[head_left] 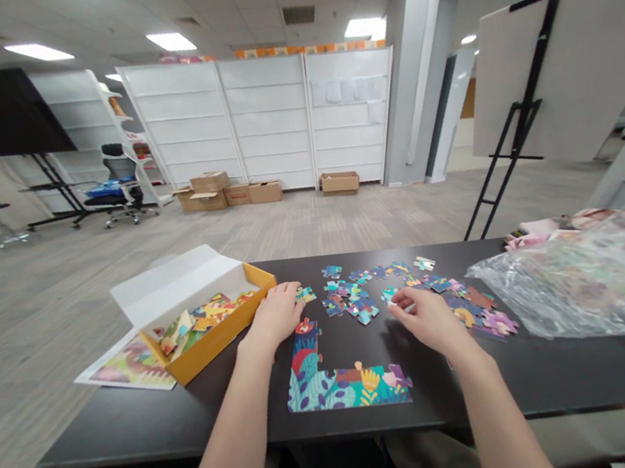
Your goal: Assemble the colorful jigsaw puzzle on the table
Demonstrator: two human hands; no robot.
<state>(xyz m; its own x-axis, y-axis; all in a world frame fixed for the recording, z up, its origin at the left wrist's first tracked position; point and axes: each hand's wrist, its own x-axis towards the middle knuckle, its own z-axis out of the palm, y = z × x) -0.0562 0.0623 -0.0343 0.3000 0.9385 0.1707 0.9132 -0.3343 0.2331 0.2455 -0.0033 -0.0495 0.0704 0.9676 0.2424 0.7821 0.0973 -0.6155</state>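
Observation:
My left hand point(278, 311) rests on the table beside the yellow box, its bent fingers closed at the edge of a green-yellow puzzle piece point(306, 294). Part of that piece is hidden behind the fingers. In a pinch, my right hand point(425, 316) has a small teal puzzle piece point(388, 295) at its fingertips. Between my forearms lies a joined L-shaped puzzle section point(338, 389) with leaves and yellow flowers. Several loose puzzle pieces point(353, 299) are spread just beyond it, and more puzzle pieces point(495, 322) lie right of my right hand.
The open yellow box point(218, 355) holds several more pieces, with its white lid raised. Under it sticks out a printed picture sheet point(125, 369). A clear plastic bag point(589, 279) covers the right of the black table point(229, 416). Cardboard boxes point(210, 195) stand by the far shelves.

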